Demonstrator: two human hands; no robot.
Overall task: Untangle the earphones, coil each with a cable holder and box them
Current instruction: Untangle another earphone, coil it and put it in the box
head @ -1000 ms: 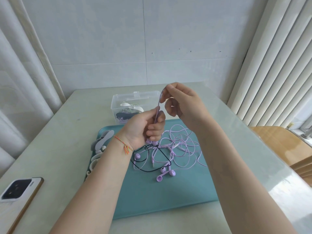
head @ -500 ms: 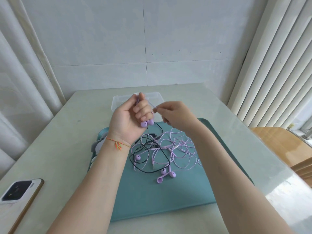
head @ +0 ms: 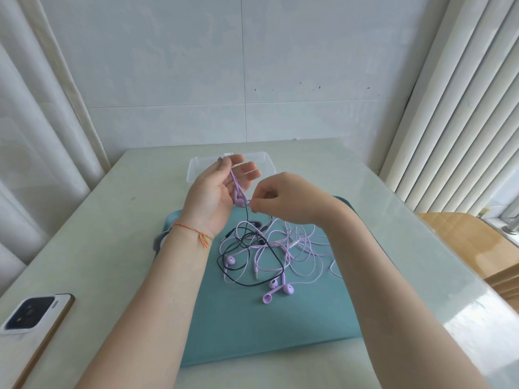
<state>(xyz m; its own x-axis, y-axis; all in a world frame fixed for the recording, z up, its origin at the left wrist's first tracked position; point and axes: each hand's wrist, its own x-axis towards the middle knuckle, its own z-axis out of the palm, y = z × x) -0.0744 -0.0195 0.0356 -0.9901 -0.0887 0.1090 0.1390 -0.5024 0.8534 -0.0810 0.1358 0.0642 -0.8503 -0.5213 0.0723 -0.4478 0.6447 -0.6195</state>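
Since earlier, left hand (head: pixel 216 192) has uncurled, palm open, lilac earphones (head: pixel 238 195) draped across; right hand (head: pixel 283 202) at three o'clock pinches their cable, box (head: pixel 193 168) largely hidden

A phone (head: pixel 31 318) lies face down on the pale table (head: pixel 112 234) beside a teal mat (head: pixel 252 332).
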